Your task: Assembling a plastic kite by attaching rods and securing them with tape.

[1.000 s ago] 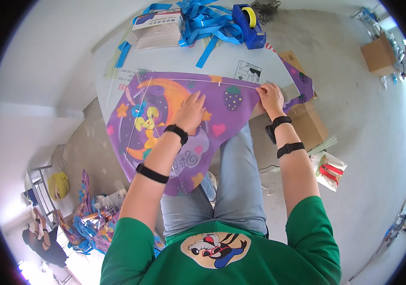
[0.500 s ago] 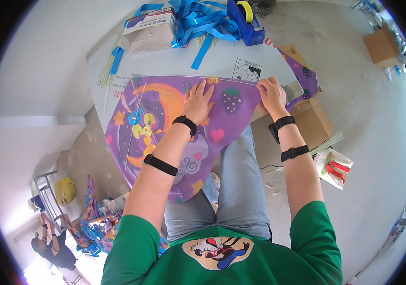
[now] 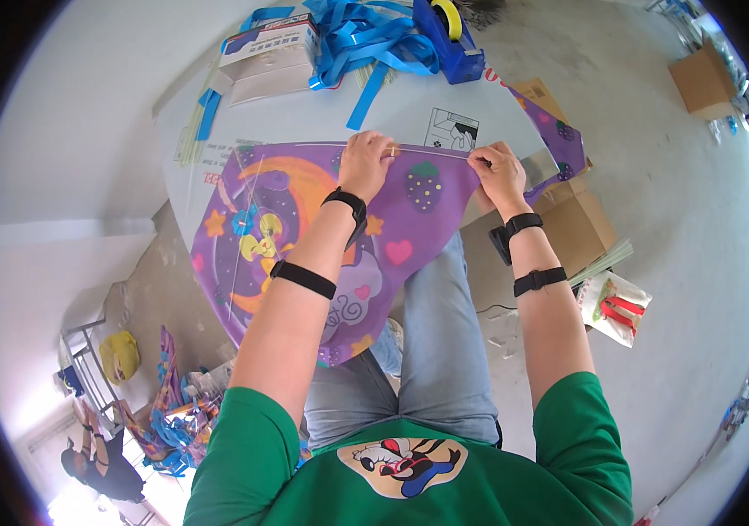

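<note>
A purple kite (image 3: 304, 228) printed with a moon, stars, hearts and a strawberry lies across the edge of a pale table (image 3: 304, 118) and hangs over my lap. My left hand (image 3: 366, 162) presses on the kite's top edge near the middle, fingers curled on a thin rod that runs along that edge. At the kite's right corner, my right hand (image 3: 497, 174) pinches the same edge. Both wrists carry black bands.
At the table's far side lie a heap of blue ribbons (image 3: 366, 39), a blue tape dispenser (image 3: 449, 31), a flat box (image 3: 269, 48) and a printed sheet (image 3: 452, 130). Cardboard boxes (image 3: 572, 223) stand on the floor at right, with a packet (image 3: 616, 307) nearby. More kites (image 3: 173, 412) lie lower left.
My left hand has slid from the kite's middle up to its top edge. The right hand stays at the right corner. The view has tilted down a little.
</note>
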A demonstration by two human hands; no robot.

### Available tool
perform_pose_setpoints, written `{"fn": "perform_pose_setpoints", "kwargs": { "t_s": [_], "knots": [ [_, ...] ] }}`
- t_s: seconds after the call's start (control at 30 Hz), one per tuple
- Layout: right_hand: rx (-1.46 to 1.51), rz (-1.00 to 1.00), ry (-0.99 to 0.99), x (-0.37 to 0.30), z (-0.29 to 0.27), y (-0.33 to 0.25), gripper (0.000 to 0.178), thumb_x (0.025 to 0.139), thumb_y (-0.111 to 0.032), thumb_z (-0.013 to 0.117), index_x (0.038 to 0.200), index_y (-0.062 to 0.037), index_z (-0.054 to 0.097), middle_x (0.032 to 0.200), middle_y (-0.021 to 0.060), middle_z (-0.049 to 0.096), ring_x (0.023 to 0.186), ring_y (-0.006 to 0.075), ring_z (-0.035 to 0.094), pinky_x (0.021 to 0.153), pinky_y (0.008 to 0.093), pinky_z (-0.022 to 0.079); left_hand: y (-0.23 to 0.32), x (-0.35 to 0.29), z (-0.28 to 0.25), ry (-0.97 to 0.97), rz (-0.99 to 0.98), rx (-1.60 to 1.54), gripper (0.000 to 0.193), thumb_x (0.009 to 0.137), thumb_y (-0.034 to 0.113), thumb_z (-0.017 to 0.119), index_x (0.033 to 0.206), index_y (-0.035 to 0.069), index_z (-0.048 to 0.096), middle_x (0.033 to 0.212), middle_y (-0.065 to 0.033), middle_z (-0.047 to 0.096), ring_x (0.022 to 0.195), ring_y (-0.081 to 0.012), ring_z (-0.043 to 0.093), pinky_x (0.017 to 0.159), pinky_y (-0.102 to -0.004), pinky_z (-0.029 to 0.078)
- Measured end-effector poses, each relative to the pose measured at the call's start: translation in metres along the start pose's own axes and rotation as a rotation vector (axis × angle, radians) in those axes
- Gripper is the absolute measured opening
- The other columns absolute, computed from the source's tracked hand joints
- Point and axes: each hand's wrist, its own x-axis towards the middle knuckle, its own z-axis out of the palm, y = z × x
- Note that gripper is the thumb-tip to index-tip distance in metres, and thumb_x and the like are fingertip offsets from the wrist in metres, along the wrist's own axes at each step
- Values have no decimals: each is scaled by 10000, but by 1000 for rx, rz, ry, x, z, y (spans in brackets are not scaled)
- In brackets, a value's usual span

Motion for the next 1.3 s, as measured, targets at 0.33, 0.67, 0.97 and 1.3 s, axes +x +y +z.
{"fn": "perform_pose_setpoints", "kwargs": {
  "t_s": [0.33, 0.67, 0.97, 1.3],
  "knots": [
    [-22, 19, 3, 3, 2, 5, 52, 758, -174, 633, 760, -181, 684, 778, 5, 586, 756, 215, 596, 648, 317, 461, -1, 8, 7, -17, -91, -41, 114, 723, 147, 699, 834, 137, 671, 967, -47, 565, 982, -267, 524, 820, -392, 437],
    [-4, 16, 29, 0, 4, 11, 56, 759, -141, 602, 745, -136, 657, 770, 22, 581, 734, 233, 592, 646, 325, 459, -2, 2, 11, 16, -105, -106, 122, 727, 143, 702, 845, 134, 675, 1009, -53, 574, 1002, -269, 528, 834, -389, 448],
    [31, 15, 62, 2, 7, 17, 46, 759, -111, 601, 722, -111, 629, 780, 42, 580, 725, 246, 593, 646, 334, 461, -5, 2, 11, 8, -73, -86, 188, 724, 125, 700, 907, 124, 656, 1048, -65, 558, 1023, -284, 510, 864, -389, 435],
    [-17, -47, 110, 1, 8, 20, 28, 755, -98, 608, 743, -97, 633, 785, 56, 586, 733, 249, 599, 653, 332, 471, -10, 4, 14, 38, -13, -45, 149, 716, 159, 709, 860, 157, 668, 966, -54, 581, 973, -267, 535, 829, -387, 438]
  ]
}}
